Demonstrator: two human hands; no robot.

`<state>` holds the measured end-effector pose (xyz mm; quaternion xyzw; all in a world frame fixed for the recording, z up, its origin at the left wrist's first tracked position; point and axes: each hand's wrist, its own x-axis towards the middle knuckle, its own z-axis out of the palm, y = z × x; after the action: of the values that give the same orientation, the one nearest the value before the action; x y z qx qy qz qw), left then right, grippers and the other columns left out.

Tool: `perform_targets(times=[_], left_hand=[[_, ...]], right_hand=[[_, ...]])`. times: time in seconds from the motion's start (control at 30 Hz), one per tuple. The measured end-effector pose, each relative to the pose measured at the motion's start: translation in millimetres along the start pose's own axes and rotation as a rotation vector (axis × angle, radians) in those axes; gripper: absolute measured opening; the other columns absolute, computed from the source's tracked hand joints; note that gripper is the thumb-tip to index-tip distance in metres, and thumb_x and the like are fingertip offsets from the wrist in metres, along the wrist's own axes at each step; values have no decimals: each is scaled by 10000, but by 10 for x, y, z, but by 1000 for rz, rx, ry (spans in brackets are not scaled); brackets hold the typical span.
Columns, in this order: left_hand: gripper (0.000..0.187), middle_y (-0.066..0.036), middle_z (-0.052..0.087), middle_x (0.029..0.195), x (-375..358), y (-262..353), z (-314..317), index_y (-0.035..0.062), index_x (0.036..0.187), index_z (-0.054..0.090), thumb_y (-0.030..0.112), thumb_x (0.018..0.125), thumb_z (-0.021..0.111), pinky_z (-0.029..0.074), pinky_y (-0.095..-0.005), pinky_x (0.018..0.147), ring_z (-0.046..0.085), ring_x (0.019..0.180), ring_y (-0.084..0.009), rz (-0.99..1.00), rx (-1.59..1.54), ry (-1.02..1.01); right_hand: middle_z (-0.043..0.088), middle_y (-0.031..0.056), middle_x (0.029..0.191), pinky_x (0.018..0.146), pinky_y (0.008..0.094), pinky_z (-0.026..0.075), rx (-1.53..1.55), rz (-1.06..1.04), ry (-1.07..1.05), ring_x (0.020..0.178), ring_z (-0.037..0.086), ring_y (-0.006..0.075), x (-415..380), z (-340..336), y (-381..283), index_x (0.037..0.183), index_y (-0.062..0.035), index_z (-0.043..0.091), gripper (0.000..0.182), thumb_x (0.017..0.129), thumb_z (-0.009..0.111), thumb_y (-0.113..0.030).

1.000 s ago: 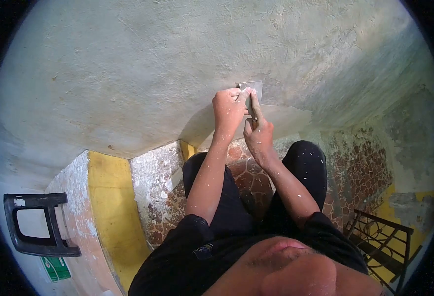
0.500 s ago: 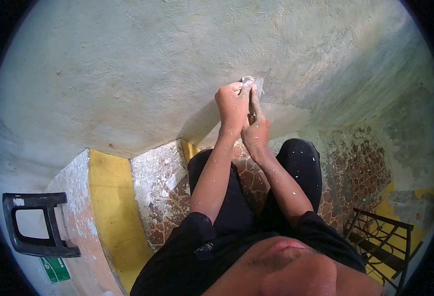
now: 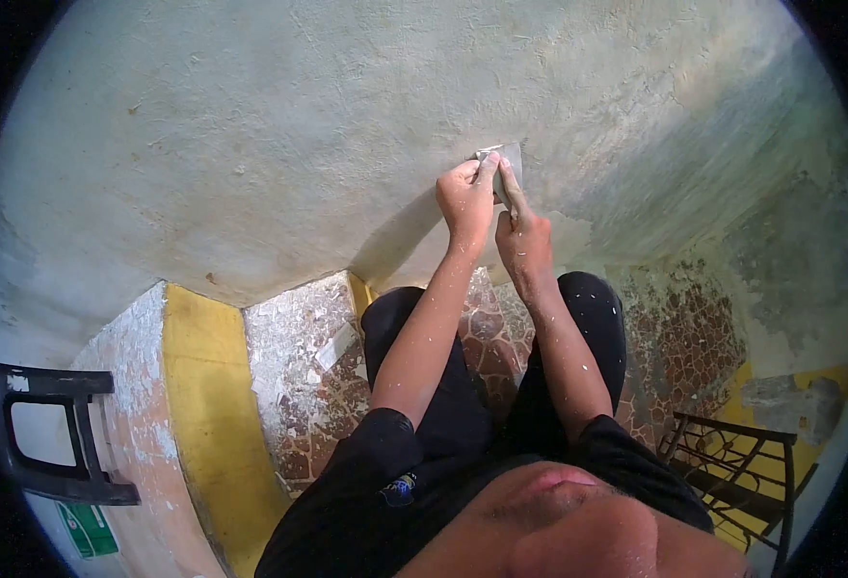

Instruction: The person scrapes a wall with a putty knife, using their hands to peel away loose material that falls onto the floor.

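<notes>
A scraper with a flat, thin metal blade point(image 3: 514, 154) is pressed against the rough, pale wall point(image 3: 328, 125). My right hand point(image 3: 525, 243) is wrapped round its handle, with the index finger stretched along the blade. At the blade's left side, my left hand point(image 3: 464, 200) grips it, thumb on top and the other fingers curled. Most of the handle is hidden by my right hand. White flakes speckle both forearms and the dark trousers point(image 3: 593, 328).
Flakes and a pale scrap point(image 3: 335, 347) litter the patterned floor point(image 3: 294, 424). To the left are a yellow-painted ledge point(image 3: 202, 385), a black plastic chair point(image 3: 87, 438) and a green packet point(image 3: 87, 528). A dark metal rack point(image 3: 732, 477) stands at the lower right.
Both hands have shifted slightly up and right along the wall with the scraper. The camera view has also moved a little, so chair and ledge sit farther left.
</notes>
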<state>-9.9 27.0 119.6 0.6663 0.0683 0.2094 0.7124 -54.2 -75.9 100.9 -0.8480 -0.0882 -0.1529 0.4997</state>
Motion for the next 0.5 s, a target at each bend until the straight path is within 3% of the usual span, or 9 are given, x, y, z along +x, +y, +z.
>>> perform_targets(times=[0.07, 0.2, 0.27, 0.33, 0.37, 0.43, 0.5], left_hand=[[264, -95, 738, 874, -28, 10, 29, -91, 989, 745, 172, 1001, 723, 625, -307, 594, 689, 695, -135, -31, -164, -19], [266, -103, 743, 880, -66, 116, 32, -90, 981, 748, 175, 995, 728, 626, -304, 605, 694, 705, -137, -65, -173, -23], [329, -24, 686, 701, -95, 191, 44, -66, 842, 761, 227, 988, 734, 534, -295, 496, 616, 615, -75, -3, -46, 50], [318, -53, 698, 687, -91, 207, 16, -71, 833, 757, 213, 974, 743, 519, -316, 504, 619, 605, -90, 10, 53, 59], [307, -82, 710, 673, -87, 219, -1, -76, 823, 753, 198, 960, 751, 503, -338, 512, 622, 594, -105, 23, 153, 67], [289, -85, 734, 724, -91, 270, -36, -89, 876, 764, 190, 955, 760, 521, -322, 556, 639, 632, -105, 83, 261, 67], [283, -88, 758, 775, -67, 298, -36, -101, 930, 776, 181, 950, 769, 538, -306, 601, 657, 669, -105, 149, 367, 70]], right_hand=[[690, 289, 852, 722, 516, 535, -28, -30, 19, 730, 728, 398, -5, -59, 0, 1603, -420, 386, 890, 880, 543, 73], [686, 309, 865, 753, 458, 559, 67, 9, 5, 734, 728, 372, -28, -102, -101, 1584, -361, 456, 838, 873, 550, 72], [683, 311, 862, 753, 432, 563, 101, 2, 17, 706, 719, 347, -40, -86, -123, 1580, -334, 475, 819, 871, 552, 68], [650, 287, 810, 717, 377, 553, 150, 60, 6, 624, 640, 250, -63, -80, -175, 1586, -276, 479, 781, 875, 550, 40], [650, 287, 810, 717, 377, 553, 152, 61, 7, 624, 640, 250, -70, -68, -186, 1586, -276, 479, 781, 875, 550, 40], [646, 200, 774, 614, 357, 525, 269, 174, -34, 564, 532, 170, -93, -46, -253, 1608, -243, 451, 753, 902, 544, 0], [641, 153, 773, 564, 344, 500, 381, 248, -44, 552, 518, 146, -146, -75, -413, 1611, -234, 446, 726, 923, 553, -30]])
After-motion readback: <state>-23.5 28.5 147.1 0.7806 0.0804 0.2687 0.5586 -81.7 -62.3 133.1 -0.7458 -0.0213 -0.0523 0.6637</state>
